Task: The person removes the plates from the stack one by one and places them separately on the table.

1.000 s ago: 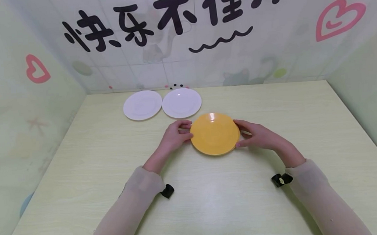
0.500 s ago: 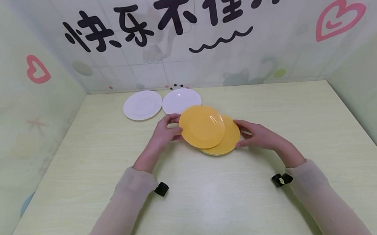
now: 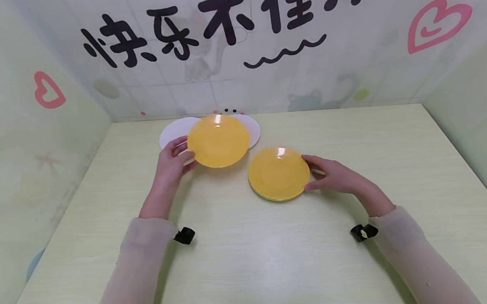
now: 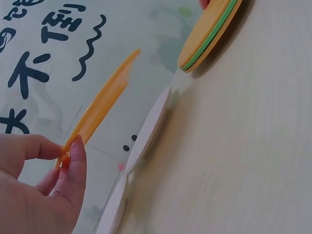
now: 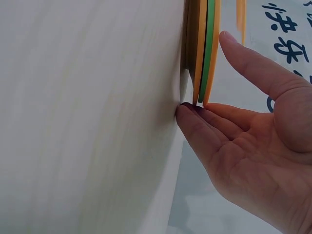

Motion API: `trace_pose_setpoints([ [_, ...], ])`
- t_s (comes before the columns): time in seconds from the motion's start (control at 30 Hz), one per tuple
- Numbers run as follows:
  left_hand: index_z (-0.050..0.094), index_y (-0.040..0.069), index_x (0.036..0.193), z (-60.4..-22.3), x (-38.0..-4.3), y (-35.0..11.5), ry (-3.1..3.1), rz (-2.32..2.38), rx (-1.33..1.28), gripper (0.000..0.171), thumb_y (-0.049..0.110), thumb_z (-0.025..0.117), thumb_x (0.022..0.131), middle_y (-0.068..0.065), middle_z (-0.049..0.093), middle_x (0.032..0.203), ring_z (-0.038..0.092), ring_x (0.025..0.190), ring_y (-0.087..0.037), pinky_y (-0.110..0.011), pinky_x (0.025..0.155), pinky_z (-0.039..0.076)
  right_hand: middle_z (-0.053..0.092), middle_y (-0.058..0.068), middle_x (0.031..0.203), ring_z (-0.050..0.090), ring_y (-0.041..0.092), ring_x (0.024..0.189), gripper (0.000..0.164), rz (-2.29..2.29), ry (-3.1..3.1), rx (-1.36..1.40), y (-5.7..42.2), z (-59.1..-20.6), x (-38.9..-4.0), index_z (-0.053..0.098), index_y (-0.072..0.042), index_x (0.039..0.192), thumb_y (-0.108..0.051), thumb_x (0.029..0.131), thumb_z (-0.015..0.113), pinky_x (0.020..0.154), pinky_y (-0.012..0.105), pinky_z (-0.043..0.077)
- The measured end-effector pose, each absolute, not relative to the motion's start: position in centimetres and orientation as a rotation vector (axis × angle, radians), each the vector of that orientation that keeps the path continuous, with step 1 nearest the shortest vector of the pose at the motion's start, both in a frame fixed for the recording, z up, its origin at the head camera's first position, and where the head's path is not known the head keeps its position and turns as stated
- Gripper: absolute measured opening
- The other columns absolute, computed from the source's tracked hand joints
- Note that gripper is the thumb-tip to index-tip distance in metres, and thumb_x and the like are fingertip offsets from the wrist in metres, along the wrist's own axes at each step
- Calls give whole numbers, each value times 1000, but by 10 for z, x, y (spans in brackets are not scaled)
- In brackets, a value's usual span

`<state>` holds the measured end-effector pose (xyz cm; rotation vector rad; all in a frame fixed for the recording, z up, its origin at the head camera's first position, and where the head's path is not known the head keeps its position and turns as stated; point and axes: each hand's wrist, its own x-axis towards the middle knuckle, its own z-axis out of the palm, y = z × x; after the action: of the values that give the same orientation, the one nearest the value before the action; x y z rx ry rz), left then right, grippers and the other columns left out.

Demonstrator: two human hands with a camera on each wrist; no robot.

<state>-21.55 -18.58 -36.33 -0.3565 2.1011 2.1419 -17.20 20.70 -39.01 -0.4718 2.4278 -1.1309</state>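
My left hand [image 3: 174, 161] pinches a yellow plate [image 3: 218, 142] by its left rim, thumb on one face and fingers on the other. In the left wrist view this plate is raised above the table and tilted. It overlaps the two white plates [image 3: 175, 130] at the back in the head view. My right hand [image 3: 333, 176] holds the right edge of a stack of plates [image 3: 278, 175] on the table. That stack shows a green plate [image 5: 208, 53] between yellow ones. The right thumb is at the top plate's rim, the fingers low at the edge.
A pale wooden table [image 3: 261, 265] lies under everything. Behind it stands a printed wall [image 3: 226, 39] with large black characters, and walls also close off the left and right sides. Each wrist carries a small black device [image 3: 184, 236] below the sleeve cuff.
My left hand has lifted the top yellow plate off the stack and carried it left and back, over the white plates. The right hand has stayed at the stack.
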Motion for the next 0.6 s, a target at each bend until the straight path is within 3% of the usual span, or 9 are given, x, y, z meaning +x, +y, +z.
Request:
trace_pose_setpoints([
  [0.27, 40, 12, 146, -358, -220, -229, 1984, 2380, -555, 57, -3, 59, 95, 7, 54, 117, 63, 97, -8, -19, 76, 62, 27, 26, 160, 32, 44, 146, 88, -1133, 2426, -480, 207, -390, -172, 21, 7, 155, -18, 90, 75, 118, 53, 37],
  [0.6, 43, 13, 138, -357, -223, -272, 1836, 2589, -734, 54, -11, 57, 92, 3, 53, 114, 68, 83, -9, -21, 70, 63, 26, 25, 161, 32, 43, 147, 87, -1129, 2427, -468, 207, -390, -172, 21, 6, 155, -19, 91, 74, 118, 52, 37],
])
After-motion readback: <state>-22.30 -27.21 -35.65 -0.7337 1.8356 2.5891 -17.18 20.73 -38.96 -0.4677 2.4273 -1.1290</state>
